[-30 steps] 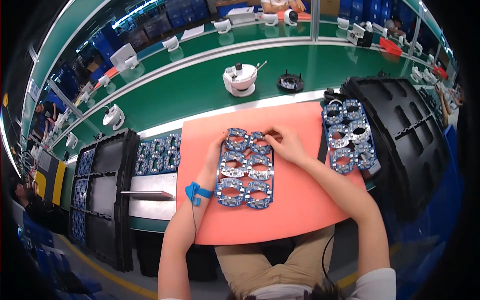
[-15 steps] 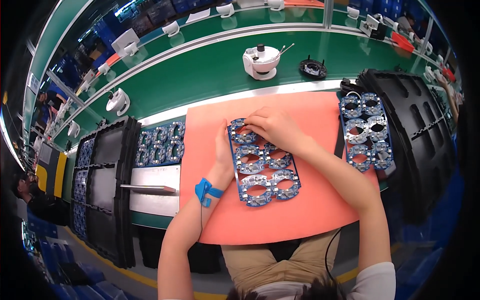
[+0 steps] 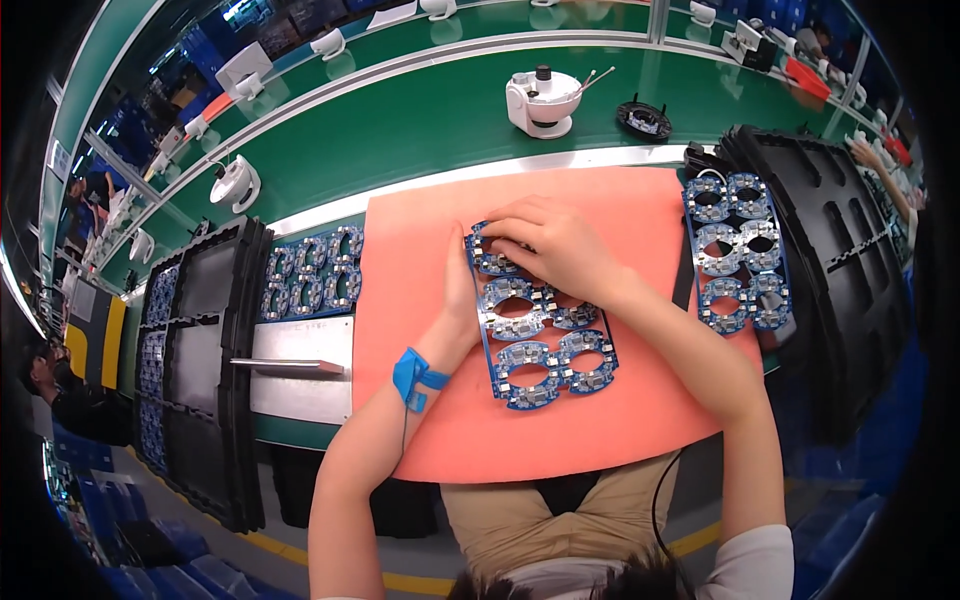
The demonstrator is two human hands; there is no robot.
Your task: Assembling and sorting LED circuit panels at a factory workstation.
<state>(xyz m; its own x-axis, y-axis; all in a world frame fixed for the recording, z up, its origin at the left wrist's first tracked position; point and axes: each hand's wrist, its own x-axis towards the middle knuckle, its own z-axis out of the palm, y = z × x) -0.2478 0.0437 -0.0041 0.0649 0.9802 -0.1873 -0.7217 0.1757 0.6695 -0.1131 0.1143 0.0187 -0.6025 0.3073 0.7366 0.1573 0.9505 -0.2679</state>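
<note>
A blue circuit board panel (image 3: 527, 365) with rows of ring-shaped boards lies over the orange mat (image 3: 410, 220). My left hand (image 3: 460, 285) holds the panel's left edge near its far end; a blue wrist strap (image 3: 418, 380) with a cord is on that wrist. Across the panel's far end, my right hand (image 3: 550, 245) bends its fingers down onto the upper boards, gripping there. Its palm and fingers hide the far right part of the panel, and I cannot see any small part under the fingertips.
More board panels lie left (image 3: 312, 272) and right (image 3: 735, 250) of the mat. Black trays (image 3: 205, 370) stand at the left, another black tray (image 3: 820, 260) at the right. A flat metal bar (image 3: 290, 367) rests on a plate. White rounded devices (image 3: 545, 100) stand on the green belt (image 3: 400, 150).
The panel has shifted slightly right in the picture, with both hands at its far end. My right fingers have moved a little and curl more over the upper boards.
</note>
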